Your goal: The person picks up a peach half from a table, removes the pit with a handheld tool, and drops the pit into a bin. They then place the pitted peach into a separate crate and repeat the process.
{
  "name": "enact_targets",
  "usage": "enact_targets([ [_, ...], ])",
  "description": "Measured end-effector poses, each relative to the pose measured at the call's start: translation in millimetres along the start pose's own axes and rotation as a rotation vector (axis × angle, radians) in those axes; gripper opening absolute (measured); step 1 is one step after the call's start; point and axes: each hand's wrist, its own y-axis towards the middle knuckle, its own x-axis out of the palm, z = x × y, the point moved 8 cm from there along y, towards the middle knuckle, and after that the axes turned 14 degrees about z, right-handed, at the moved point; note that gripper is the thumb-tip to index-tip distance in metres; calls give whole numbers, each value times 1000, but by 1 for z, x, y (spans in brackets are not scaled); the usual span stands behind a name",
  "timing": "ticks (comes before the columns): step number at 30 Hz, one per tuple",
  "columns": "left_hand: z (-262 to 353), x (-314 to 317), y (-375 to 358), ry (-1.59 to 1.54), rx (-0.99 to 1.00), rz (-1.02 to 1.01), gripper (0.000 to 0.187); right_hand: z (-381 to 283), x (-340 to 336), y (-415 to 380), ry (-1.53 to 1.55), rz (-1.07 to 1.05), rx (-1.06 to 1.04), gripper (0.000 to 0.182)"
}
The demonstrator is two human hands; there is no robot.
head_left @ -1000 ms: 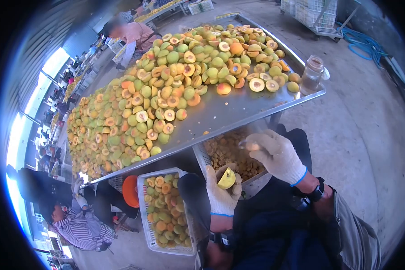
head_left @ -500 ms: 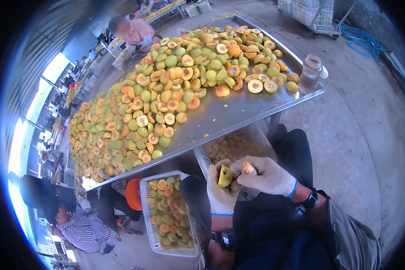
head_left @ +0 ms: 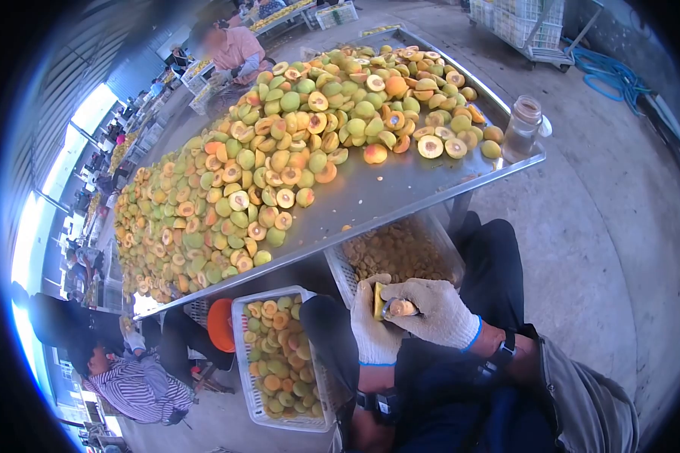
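Both my hands wear whitish knit gloves and meet over the crate of pits. My left hand [head_left: 373, 329] is closed around a yellow-green peach half [head_left: 378, 300], its cut side toward my right hand. My right hand [head_left: 440, 311] is closed on a small pitting tool [head_left: 402, 307] with a tan rounded end; a curved metal part shows against the fruit. Beneath them, a white crate [head_left: 341, 273] holds many brown pits [head_left: 400, 249]. Left of my knee, another white crate [head_left: 243, 362] is filled with peach halves [head_left: 283, 355].
A metal table [head_left: 340, 204] carries a large heap of halved peaches [head_left: 279, 158]. A clear jar [head_left: 521, 130] stands at its right corner. An orange bucket [head_left: 221, 325] sits beside a seated co-worker [head_left: 143, 389] in stripes. Another person [head_left: 238, 49] works across the table.
My right hand has moved in closer, bringing the tool down against the peach half. The peach half has turned in my left hand and now appears more edge-on.
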Motion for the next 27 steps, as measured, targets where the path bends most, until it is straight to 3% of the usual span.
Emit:
enact_targets([
  [3,1,-1,1,37,27,2,41,3,-3,2,8,-15,20,25],
  [6,9,0,-4,100,76,18,42,16,-2,3,279,-160,166,21],
  [8,13,11,-5,95,7,-85,42,33,-8,-2,733,-34,639,23],
  [9,16,11,-2,245,240,-56,43,48,-13,-3,794,70,694,30],
  [10,18,12,-2,246,242,-61,43,53,-13,-2,794,74,690,30],
  [12,8,12,-3,-41,-39,-81,40,62,-7,-5,928,60,820,35],
  [13,6,14,-3,-39,-43,-82,40,62,-5,-7,962,60,878,39],
  [17,6,12,5,-102,42,-16,42,55,-4,-11,980,29,979,39],
  [21,14,12,6,-91,93,-34,45,58,-6,-10,761,-13,857,36],
  [27,8,10,11,-174,-24,-73,41,56,-4,-29,516,-134,867,33],
])
